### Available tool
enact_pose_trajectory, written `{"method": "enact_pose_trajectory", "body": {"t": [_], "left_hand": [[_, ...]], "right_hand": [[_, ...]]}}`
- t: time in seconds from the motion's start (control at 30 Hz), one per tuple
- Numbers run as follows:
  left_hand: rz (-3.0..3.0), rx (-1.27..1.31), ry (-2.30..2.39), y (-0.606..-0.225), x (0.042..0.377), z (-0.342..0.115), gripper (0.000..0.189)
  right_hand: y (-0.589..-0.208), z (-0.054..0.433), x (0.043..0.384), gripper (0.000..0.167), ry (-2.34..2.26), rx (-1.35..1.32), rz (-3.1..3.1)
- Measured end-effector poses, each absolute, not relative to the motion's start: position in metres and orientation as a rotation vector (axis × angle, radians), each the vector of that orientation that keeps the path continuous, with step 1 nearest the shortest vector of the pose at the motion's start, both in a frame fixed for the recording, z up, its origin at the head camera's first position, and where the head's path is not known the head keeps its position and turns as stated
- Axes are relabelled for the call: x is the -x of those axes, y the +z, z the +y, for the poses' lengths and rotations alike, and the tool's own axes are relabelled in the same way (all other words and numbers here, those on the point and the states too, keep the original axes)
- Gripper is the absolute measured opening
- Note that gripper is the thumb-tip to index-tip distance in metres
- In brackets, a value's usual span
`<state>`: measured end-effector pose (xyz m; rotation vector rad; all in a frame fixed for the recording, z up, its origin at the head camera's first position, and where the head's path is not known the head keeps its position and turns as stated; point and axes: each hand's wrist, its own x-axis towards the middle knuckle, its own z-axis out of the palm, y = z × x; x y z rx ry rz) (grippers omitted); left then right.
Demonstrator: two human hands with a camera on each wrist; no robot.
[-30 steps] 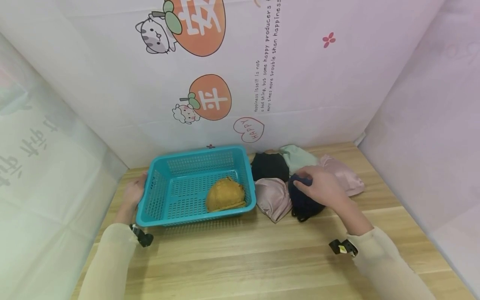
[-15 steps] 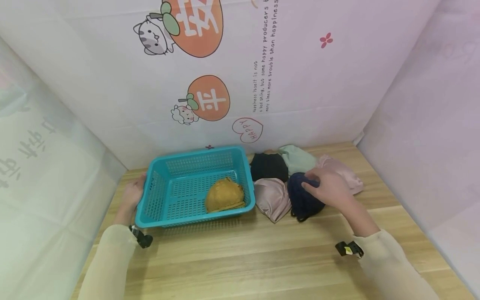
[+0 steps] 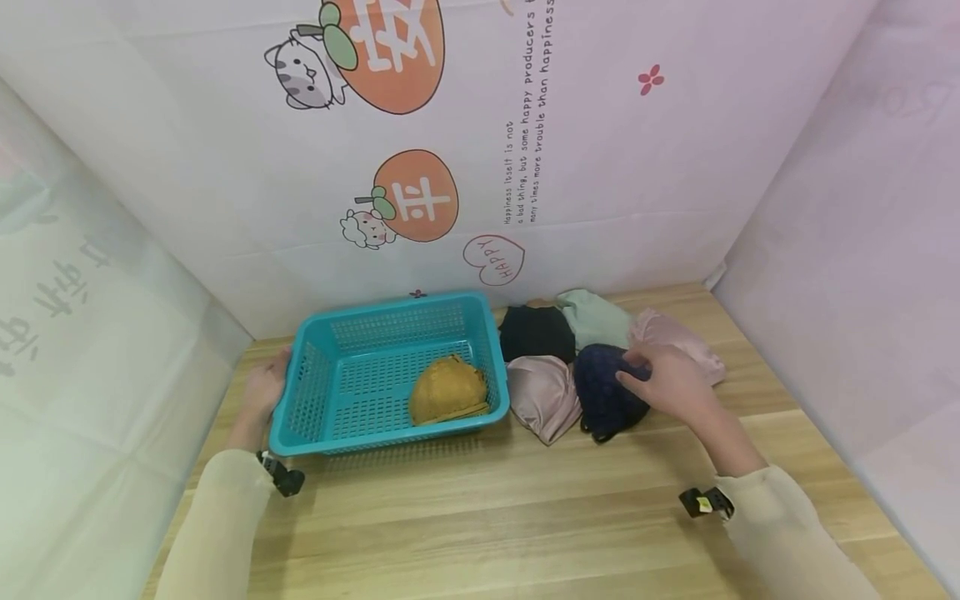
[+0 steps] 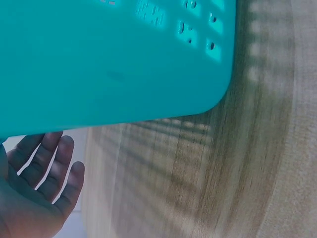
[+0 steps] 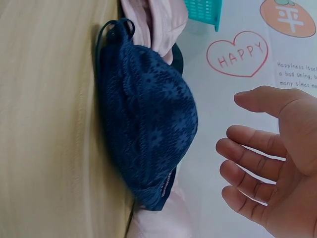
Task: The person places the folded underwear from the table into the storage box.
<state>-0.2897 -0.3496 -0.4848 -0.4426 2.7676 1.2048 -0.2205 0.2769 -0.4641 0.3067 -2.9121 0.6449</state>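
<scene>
A dark navy lace bra point(image 3: 606, 392), folded so one rounded cup shows, lies on the table with its thin straps toward me. My right hand point(image 3: 670, 382) hovers over its right side in the head view. In the right wrist view, that hand's fingers point(image 5: 252, 166) are loosely spread and apart from the navy bra point(image 5: 151, 119). At the left end of the turquoise basket point(image 3: 390, 446), my left hand point(image 3: 267, 382) stays close against the wall. Its fingers point(image 4: 69, 188) are extended and spread beside the rim; the thumb is mostly hidden. A mustard bra point(image 3: 448, 390) lies inside the basket.
Around the navy bra lie a pale pink bra point(image 3: 545, 398), a black one point(image 3: 537, 333), a mint green one point(image 3: 596, 319) and another pink one point(image 3: 678, 342). Printed white cloth walls point(image 3: 600, 167) enclose the wooden table point(image 3: 480, 525) at back and sides.
My right hand has let go of the navy bra's cup and drawn slightly to the right, so more of the cup shows. The left hand and basket have stayed in place.
</scene>
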Motion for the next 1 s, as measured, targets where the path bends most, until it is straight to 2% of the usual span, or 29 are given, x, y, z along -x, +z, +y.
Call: {"method": "enact_pose_trajectory", "body": {"t": [0.33,0.6,1.0], "left_hand": [[2.765,0.451,1.218,-0.484,0.289,-0.349,0.085],[2.744,0.447,1.237,-0.484,0.288,-0.349,0.090],[2.742,0.462,1.234,-0.486,0.290,-0.349,0.087]], "right_hand": [[-0.474,0.286,0.220,0.048,0.626,-0.287,-2.921],[-0.483,0.290,0.220,0.064,0.612,-0.271,-2.970],[-0.504,0.290,0.222,0.101,0.573,-0.211,-3.068]]}}
